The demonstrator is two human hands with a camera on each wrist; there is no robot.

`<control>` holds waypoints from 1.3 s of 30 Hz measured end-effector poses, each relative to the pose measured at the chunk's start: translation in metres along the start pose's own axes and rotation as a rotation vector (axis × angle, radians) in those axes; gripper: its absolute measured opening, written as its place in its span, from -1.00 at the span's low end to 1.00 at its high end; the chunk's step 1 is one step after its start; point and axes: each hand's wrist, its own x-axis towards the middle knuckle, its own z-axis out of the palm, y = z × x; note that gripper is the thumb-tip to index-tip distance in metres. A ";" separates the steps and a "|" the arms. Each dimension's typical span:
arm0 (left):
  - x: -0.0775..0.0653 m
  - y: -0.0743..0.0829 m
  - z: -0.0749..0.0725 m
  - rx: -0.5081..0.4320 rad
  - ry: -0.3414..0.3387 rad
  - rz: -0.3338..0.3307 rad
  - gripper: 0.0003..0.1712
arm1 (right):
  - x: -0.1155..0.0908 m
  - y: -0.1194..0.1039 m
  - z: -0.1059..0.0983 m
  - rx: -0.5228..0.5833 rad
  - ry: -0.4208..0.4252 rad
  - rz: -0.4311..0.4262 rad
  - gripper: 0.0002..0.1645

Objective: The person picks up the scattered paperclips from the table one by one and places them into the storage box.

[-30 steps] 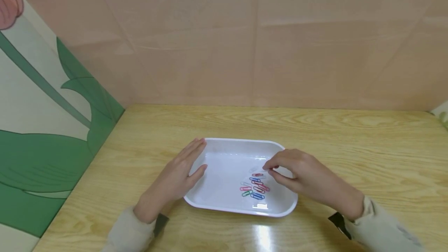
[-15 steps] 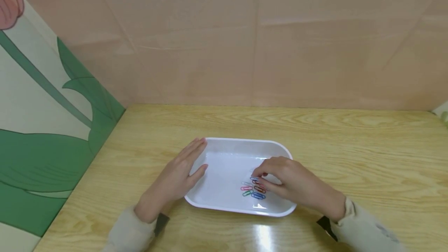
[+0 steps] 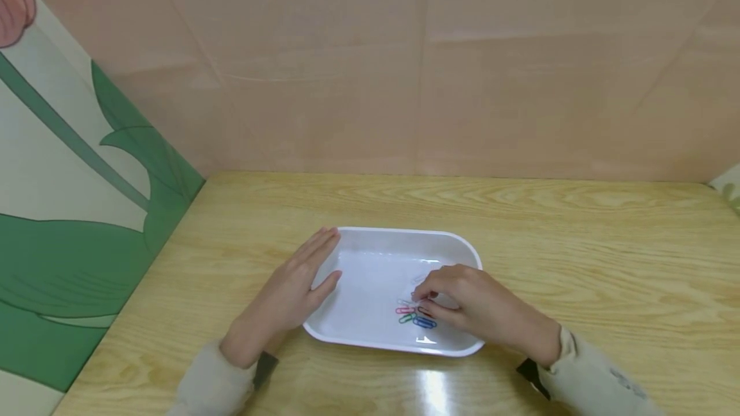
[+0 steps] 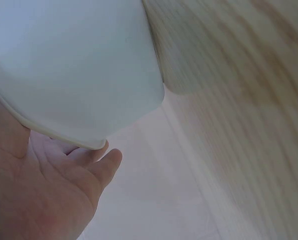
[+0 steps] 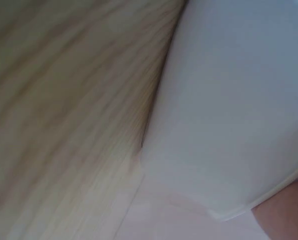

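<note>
A white tray (image 3: pixel 370 339) sits on the wooden table, tilting slightly in view. Along its left rim rests my left hand (image 3: pixel 295 284), fingers extended and thumb reaching over the inside edge. The left wrist view shows this hand (image 4: pixel 49 185) under the tray's rim (image 4: pixel 64 136). My right hand (image 3: pixel 474 300) reaches over the right side and pinches a small paper clip between thumb and index finger, mostly covered by the fingertips. Beneath and beside it lie several paper clips: pink (image 3: pixel 405 310), green (image 3: pixel 407 318), blue (image 3: pixel 424 323) and clear ones (image 3: pixel 419 278).
The wood-grain tabletop (image 3: pixel 578 242) surrounds the tray. A pinkish covering (image 3: pixel 370 82) stands behind it, and a panel with painted green leaves (image 3: pixel 58 262) stands to the left. Dark pieces (image 3: pixel 533 377) show at both sleeve cuffs.
My right hand has moved left and down over the paper clips, covering the red ones and part of the blue. My left hand stays at the tray's left rim.
</note>
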 end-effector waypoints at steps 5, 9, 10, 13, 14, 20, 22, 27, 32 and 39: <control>0.000 0.000 0.000 -0.002 -0.002 -0.005 -0.28 | 0.000 -0.003 0.000 -0.026 -0.060 0.068 -0.87; 0.001 0.000 0.001 0.002 0.000 0.000 -0.28 | 0.000 -0.004 0.000 -0.043 -0.068 0.082 -0.88; 0.001 0.000 0.001 0.003 0.000 0.001 -0.28 | 0.000 -0.004 0.001 -0.047 -0.066 0.083 -0.88; 0.001 0.000 0.001 0.004 0.002 0.005 -0.28 | 0.000 -0.003 0.001 -0.046 -0.064 0.087 -0.88; 0.001 0.000 0.001 0.003 0.003 0.006 -0.28 | 0.000 -0.003 0.001 -0.049 -0.064 0.087 -0.87; 0.001 0.000 0.001 0.002 0.008 0.009 -0.28 | 0.000 -0.003 0.000 -0.046 -0.069 0.101 -0.87; 0.001 0.000 0.001 0.000 0.009 0.011 -0.28 | 0.000 -0.003 0.000 -0.042 -0.071 0.104 -0.87; 0.001 0.000 0.000 -0.001 0.015 0.020 -0.28 | -0.001 -0.003 0.000 -0.051 -0.070 0.099 -0.87; 0.001 0.000 0.000 0.001 0.015 0.018 -0.28 | 0.000 -0.003 -0.001 -0.058 -0.080 0.113 -0.86; 0.001 0.000 0.001 0.007 0.008 0.010 -0.28 | -0.001 -0.004 0.000 -0.065 -0.090 0.133 -0.86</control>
